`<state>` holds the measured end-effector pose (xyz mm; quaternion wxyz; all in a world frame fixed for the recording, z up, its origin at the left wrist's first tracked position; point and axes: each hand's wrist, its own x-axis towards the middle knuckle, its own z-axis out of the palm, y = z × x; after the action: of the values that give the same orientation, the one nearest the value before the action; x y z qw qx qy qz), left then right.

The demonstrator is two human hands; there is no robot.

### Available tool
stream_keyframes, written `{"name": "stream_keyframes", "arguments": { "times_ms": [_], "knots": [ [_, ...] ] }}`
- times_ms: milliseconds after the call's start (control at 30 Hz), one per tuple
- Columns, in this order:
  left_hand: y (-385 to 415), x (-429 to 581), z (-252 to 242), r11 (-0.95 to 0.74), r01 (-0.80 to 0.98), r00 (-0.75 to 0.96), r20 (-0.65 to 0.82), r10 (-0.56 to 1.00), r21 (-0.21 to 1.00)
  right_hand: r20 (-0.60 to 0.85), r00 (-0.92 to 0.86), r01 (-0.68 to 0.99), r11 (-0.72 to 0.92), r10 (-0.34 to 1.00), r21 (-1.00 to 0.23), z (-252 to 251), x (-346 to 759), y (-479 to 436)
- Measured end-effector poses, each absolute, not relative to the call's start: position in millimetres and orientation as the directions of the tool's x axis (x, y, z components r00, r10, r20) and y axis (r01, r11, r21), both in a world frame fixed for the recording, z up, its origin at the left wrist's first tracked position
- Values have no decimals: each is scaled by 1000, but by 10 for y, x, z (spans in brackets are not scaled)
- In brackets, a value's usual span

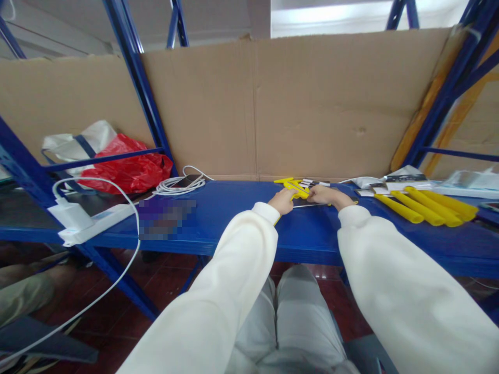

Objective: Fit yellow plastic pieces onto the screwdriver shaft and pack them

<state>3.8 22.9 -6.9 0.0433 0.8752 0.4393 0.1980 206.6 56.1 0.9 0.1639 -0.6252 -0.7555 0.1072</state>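
Observation:
My left hand is closed round a yellow plastic tool with a forked head, held low over the blue bench. A bit of yellow shows below that hand too, near the cuff. My right hand is closed against the tool's right side, and what its fingers pinch is hidden. Just behind the hands lie several small black-and-white pieces. Under the right hand is a flat dark item with a pale edge, mostly covered.
Several yellow tubular handles lie at the right beside white packets. A coiled white cable, red plastic bag and white power strip occupy the left. Cardboard walls the back; blue posts frame the bench.

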Motion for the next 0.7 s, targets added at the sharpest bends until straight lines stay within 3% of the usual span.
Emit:
{"name": "stream_keyframes", "arguments": {
  "times_ms": [167,333,500,700],
  "knots": [
    [255,26,-73,-633,736,556,319,767,239,293,-19,772,200,956,-603,21,2101,519],
    [265,31,-77,-633,740,562,309,767,227,345,51,627,238,937,-742,29,2098,481],
    [228,54,-83,-639,743,572,306,761,198,318,-75,630,292,945,-719,12,2007,447],
    [168,55,-54,-621,756,562,282,778,206,314,-90,699,284,945,-656,-14,1941,445]
  ]
}}
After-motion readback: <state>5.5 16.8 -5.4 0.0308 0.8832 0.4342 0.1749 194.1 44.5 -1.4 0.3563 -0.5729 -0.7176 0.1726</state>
